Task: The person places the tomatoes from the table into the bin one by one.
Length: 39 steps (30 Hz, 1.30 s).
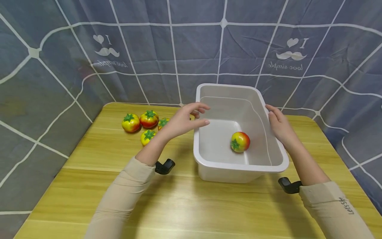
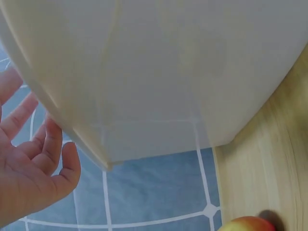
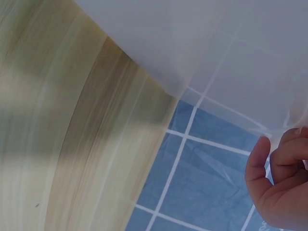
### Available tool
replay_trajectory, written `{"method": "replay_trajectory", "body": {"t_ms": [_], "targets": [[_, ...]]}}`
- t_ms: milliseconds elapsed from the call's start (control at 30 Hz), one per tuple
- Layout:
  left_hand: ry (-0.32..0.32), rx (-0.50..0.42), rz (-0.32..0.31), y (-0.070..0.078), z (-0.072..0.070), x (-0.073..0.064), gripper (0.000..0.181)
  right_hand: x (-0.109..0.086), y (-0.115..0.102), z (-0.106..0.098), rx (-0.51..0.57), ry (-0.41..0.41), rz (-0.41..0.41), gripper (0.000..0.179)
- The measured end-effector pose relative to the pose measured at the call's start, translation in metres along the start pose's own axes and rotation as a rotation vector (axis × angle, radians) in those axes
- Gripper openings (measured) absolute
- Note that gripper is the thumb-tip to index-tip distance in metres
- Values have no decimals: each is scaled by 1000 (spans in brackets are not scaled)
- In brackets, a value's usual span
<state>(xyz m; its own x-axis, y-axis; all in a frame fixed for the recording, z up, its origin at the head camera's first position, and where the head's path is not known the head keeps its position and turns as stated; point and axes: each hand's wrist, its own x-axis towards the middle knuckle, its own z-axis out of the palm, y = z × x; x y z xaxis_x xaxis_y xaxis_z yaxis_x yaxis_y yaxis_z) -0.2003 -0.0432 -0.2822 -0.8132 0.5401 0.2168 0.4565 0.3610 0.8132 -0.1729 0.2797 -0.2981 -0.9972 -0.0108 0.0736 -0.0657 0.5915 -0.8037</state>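
Note:
A whitish plastic bin [image 1: 221, 163] stands on the wooden table, with one red-and-yellow, tomato-like fruit [image 1: 240, 142] lying inside, its green leafy top tipped toward the front left. My left hand [image 1: 191, 118] hovers at the bin's left rim, fingers spread and relaxed, fingertips reaching over the edge. In the left wrist view, those fingers [image 2: 53, 144] hold nothing. At the right rim is my right hand [image 1: 279, 126], its fingertips right against the edge. From the right wrist view, its fingers [image 3: 284, 163] look loosely bent beside the bin wall [image 3: 159, 43].
Several similar fruits [image 1: 131, 123] sit on the table's left side, partly hidden behind my left forearm. A blue-grey curtain with white lines [image 1: 197, 49] hangs behind and around the wooden table [image 1: 179, 205]. Black wrist mounts [image 1: 164, 166] stick out under both forearms.

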Motion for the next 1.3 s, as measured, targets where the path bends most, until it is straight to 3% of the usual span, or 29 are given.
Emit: {"method": "replay_trajectory", "body": {"t_ms": [167,300,500,733,1000,1300], "targets": [[-21,-54,-13,-4,-13,-11,43,0,0,1,6,2,3,52],[-23,-45,-17,-11,-28,-26,44,1,0,1,2,8,-2,51],[-24,-40,-13,-30,-55,-56,45,1,0,0,9,5,9,52],[-35,-20,-83,-57,-77,-97,45,4,0,-2,9,-16,13,52],[-134,-88,-149,-94,-81,-132,52,3,0,-4,7,-18,19,52],[-145,-109,-206,-123,-76,-156,55,5,1,-4,26,-33,35,53]]}}
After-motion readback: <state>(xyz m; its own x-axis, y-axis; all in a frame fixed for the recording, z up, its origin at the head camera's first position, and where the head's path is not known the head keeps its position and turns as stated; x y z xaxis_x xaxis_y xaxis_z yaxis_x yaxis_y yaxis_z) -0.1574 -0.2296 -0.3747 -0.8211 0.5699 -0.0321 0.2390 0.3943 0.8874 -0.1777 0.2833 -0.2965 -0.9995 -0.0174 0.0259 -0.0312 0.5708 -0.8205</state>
